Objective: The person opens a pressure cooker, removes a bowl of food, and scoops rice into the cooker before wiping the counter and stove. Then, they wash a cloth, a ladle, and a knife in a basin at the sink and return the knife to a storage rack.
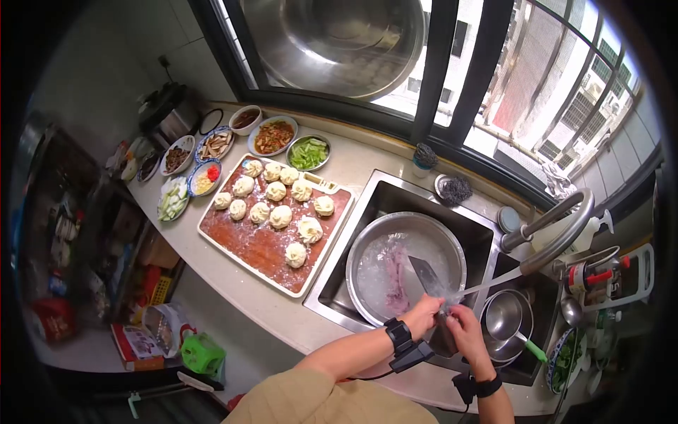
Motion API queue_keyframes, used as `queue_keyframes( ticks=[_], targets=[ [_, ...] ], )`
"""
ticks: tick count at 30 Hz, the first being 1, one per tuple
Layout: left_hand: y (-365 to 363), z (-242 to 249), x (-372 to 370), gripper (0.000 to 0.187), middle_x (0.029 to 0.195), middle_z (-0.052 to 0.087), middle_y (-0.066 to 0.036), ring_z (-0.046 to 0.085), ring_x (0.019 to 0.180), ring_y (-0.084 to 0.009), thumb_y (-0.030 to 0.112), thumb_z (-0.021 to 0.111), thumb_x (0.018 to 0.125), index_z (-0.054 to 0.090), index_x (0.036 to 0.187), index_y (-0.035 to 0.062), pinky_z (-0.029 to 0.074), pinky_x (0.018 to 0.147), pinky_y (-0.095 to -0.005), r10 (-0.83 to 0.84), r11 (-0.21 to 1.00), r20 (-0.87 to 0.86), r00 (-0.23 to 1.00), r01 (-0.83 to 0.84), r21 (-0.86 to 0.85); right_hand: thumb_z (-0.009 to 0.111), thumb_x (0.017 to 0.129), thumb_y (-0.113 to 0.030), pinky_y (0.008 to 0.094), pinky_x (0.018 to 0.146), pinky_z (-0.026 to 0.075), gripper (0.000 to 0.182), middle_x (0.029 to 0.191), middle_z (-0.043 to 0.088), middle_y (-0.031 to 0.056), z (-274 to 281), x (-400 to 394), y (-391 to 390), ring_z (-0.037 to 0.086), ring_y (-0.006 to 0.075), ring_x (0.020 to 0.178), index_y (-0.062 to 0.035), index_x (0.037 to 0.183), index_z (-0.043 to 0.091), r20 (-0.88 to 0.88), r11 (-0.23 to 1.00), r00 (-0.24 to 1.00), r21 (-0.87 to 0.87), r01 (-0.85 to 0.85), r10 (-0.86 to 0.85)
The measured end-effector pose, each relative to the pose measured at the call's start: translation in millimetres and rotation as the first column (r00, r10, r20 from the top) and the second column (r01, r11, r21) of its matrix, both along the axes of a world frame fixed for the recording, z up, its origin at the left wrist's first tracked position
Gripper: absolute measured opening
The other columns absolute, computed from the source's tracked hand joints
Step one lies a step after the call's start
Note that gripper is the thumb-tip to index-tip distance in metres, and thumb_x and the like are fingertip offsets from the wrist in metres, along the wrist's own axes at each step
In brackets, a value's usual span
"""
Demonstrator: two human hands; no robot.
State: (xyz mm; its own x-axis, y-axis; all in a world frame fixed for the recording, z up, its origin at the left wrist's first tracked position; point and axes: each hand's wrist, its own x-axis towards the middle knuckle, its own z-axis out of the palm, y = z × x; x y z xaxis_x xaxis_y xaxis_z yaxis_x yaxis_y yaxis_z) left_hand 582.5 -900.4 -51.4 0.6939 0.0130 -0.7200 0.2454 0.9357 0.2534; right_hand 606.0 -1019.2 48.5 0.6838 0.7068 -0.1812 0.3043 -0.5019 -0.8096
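Note:
Over the left sink basin, my left hand [422, 316] is closed around a kitchen knife with a broad grey blade [425, 274]. The blade points up and left, above a large metal bowl [358, 286]. My right hand [466, 332] is beside the left, its fingers closed at the near end of the knife; the exact grip is partly hidden. A water stream from the tap [558, 244] splashes on the knife by my fingers. In the bowl, a pinkish piece of raw meat [396, 279] lies in cloudy water.
Left of the sink, a floured board [247, 249] holds several pleated buns [280, 216]. Bowls of chopped ingredients, including greens [308, 152], stand behind it. The right basin holds a green-handled ladle [504, 316]. A steel scrubber [455, 189] sits behind the sink, below the window.

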Motion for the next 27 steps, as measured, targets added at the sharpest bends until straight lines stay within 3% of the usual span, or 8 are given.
queue_keyframes(
  ticks=[4,7,8,10,14,16,23,27],
  targets=[
    [-11,-5,0,0.018,0.078,0.05,-0.01,0.049,0.067,-0.0198,0.006,0.05,0.081,0.045,0.096,-0.0028,0.043,0.053,-0.0366,0.072,0.965,-0.2,0.977,-0.018,0.261,0.058,0.068,-0.01,0.0405,0.08,0.041,0.06,0.103,0.048,0.0209,11,-36,-11,0.049,0.0365,0.096,0.0004,0.122,0.034,0.232,0.965,0.961,-0.244,-0.094,0.153],
    [-8,64,-8,0.025,0.075,0.051,-0.009,0.048,0.067,-0.0179,0.009,0.05,0.075,0.047,0.097,-0.0008,0.04,0.057,-0.0347,-0.191,0.757,-0.168,0.967,0.254,0.602,0.047,0.07,-0.004,0.0377,0.078,0.043,0.053,0.085,0.055,0.0181,7,-39,-9,0.055,0.0338,0.086,0.001,0.121,0.036,0.198,0.982,0.974,-0.132,0.134,-0.106],
    [-11,51,-6,0.046,0.105,0.052,-0.025,0.054,0.092,-0.0324,0.012,0.049,0.076,0.039,0.116,-0.0053,0.044,0.076,-0.0356,-0.276,0.699,-0.133,0.952,0.294,0.652,0.047,0.071,-0.005,0.0326,0.061,0.047,0.05,0.076,0.056,0.0137,-11,-36,-15,0.057,0.0264,0.066,-0.0014,0.12,0.038,0.196,0.987,0.968,0.049,0.15,-0.157],
    [-26,44,-13,0.053,0.13,0.029,-0.026,0.031,0.121,-0.0361,0.021,0.046,0.08,0.031,0.127,-0.001,0.03,0.097,-0.0391,-0.258,0.291,-0.069,0.964,0.145,0.946,0.046,0.075,-0.008,0.0246,0.039,0.039,0.037,0.071,0.053,0.0088,-13,-35,-15,0.049,0.0155,0.048,-0.0058,0.111,0.042,-0.5,0.875,0.765,0.027,0.483,-0.407],
    [-14,30,-16,0.059,0.142,0.006,-0.016,0.004,0.131,-0.032,0.036,0.039,0.085,0.024,0.133,0.0047,0.009,0.105,-0.0435,-0.667,0.079,-0.139,0.732,0.255,0.964,0.046,0.078,-0.01,0.0193,0.03,0.026,0.026,0.066,0.048,0.0055,15,-33,-19,0.039,0.0092,0.039,-0.0089,0.103,0.04,-0.817,0.73,0.38,-0.07,0.68,-0.433],
    [-8,10,-13,0.063,0.143,0.007,-0.012,0.002,0.132,-0.0303,0.046,0.033,0.086,0.018,0.136,0.0102,0.005,0.103,-0.0498,-0.671,-0.302,-0.353,0.652,0.195,0.933,0.044,0.079,-0.009,0.0198,0.028,0.024,0.022,0.064,0.046,0.0056,21,-37,-24,0.04,0.0102,0.039,-0.0093,0.1,0.037,-0.904,0.682,0.25,-0.061,0.729,-0.348],
    [58,9,-7,0.071,0.143,0.004,-0.009,0.001,0.131,-0.0319,0.053,0.028,0.084,0.006,0.137,0.012,0.004,0.101,-0.055,-0.565,-0.248,-0.644,0.517,0.638,0.729,0.045,0.078,-0.009,0.0207,0.029,0.023,0.031,0.065,0.047,0.0065,29,-42,-29,0.038,0.0104,0.037,-0.0057,0.108,0.035,-0.887,0.768,0.326,-0.048,0.638,-0.326],
    [38,16,-16,0.071,0.143,0.001,-0.011,0.001,0.132,-0.0295,0.049,0.032,0.085,0.005,0.137,0.0075,0.005,0.101,-0.0554,-0.544,-0.15,-0.431,0.72,0.422,0.894,0.046,0.075,-0.008,0.0212,0.029,0.021,0.034,0.064,0.047,0.0063,32,-42,-19,0.037,0.0105,0.035,-0.0043,0.108,0.036,-0.855,0.806,0.414,-0.008,0.591,-0.312]
  ],
)
